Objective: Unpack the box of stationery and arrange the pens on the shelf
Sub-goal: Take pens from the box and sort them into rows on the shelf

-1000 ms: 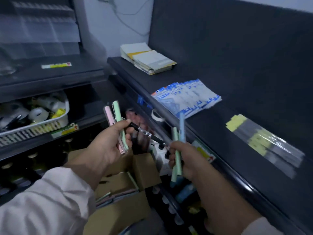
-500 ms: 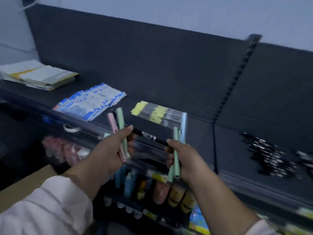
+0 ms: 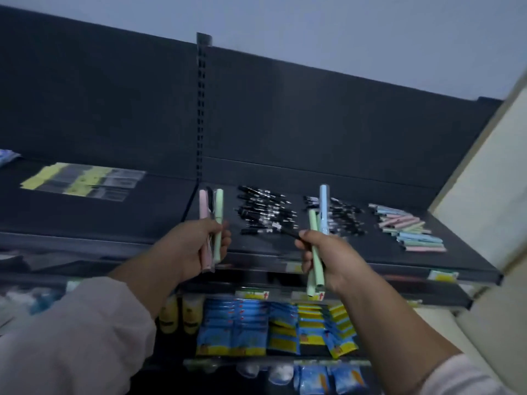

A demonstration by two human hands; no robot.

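Several pens are not yet on the shelf (image 3: 356, 252). The left hand (image 3: 191, 249) wraps its fingers round a pink-and-green bunch (image 3: 219, 212), held upright over the shelf's front edge. The right hand (image 3: 328, 258) clenches a green-and-blue bunch (image 3: 323, 206) there too, and also pinches a black pen (image 3: 281, 230) that slants toward the shelf's middle. On the shelf lie black piles (image 3: 265, 212) at mid-depth and a pastel pile (image 3: 407, 229) at its right end. Clear packets (image 3: 82, 181) sit on its left section, and blue-yellow packs (image 3: 271, 326) fill the tier below it.

The right hand looks like the weak point, since it does two jobs at once. Loosening the pinch to lay down the black pen may slacken the grip on the bunch, and smooth barrels could slide out past the shelf's front edge onto the packs. Reaching in with full fists could also sweep the upright ends through the black piles and scatter them. A pastel pen released too early would land among the black ones. Whether the front edge has a lip to stop rolling pens cannot be told.
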